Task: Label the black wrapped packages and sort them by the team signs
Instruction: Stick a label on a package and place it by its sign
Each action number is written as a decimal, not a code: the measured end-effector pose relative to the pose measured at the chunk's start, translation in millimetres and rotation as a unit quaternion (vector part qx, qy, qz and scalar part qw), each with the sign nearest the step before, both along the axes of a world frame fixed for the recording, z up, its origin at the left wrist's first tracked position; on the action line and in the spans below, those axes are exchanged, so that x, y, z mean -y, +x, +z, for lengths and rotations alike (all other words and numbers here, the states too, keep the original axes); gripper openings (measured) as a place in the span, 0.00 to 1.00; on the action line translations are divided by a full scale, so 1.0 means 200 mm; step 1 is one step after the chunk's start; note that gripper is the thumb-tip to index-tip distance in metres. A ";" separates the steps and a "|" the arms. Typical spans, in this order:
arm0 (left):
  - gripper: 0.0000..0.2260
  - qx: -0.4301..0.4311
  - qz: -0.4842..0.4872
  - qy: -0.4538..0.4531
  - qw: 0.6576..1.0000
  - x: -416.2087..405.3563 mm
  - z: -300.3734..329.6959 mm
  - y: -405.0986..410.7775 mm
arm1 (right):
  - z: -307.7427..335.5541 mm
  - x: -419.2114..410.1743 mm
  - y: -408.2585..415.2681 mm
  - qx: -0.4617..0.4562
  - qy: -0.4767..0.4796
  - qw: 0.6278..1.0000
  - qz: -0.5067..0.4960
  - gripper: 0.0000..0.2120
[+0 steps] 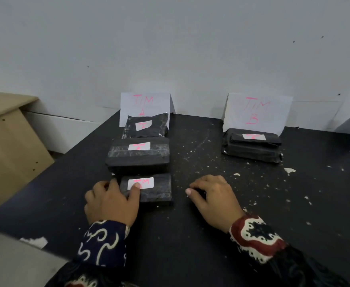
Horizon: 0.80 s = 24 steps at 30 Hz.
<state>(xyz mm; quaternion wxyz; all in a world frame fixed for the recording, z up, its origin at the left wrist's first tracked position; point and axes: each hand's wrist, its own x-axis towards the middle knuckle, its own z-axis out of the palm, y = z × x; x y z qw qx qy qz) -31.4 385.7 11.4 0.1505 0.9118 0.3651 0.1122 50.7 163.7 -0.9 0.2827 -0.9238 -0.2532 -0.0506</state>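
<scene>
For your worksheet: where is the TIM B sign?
Head view, right rear of the table: TIM B sign leans on the wall, behind one package.

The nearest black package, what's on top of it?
On the nearest package lies a white label with pink writing. The left hand presses its thumb on the label, hiding some lettering and the package's left end.
</scene>
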 end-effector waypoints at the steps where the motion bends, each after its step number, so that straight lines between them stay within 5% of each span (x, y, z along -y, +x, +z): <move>1: 0.29 -0.026 -0.001 0.018 1.000 0.01 0.00 0.00 | 0.00 0.00 0.00 -0.007 -0.005 1.000 -0.001 0.17; 6: 0.25 0.068 -0.045 -0.072 0.994 0.11 0.00 0.00 | 0.01 0.04 -0.01 -0.042 0.015 0.998 -0.033 0.23; 11: 0.18 0.224 -0.131 -0.274 0.926 0.32 0.02 0.03 | 0.03 0.10 -0.02 -0.095 0.099 0.989 -0.055 0.22; 19: 0.23 0.296 -0.183 -0.468 0.812 0.56 0.07 0.29 | 0.10 0.31 0.01 -0.177 0.357 0.909 -0.126 0.30; 24: 0.24 0.247 -0.268 -0.447 0.817 0.67 0.09 0.45 | 0.08 0.37 0.05 -0.231 0.435 0.860 -0.132 0.28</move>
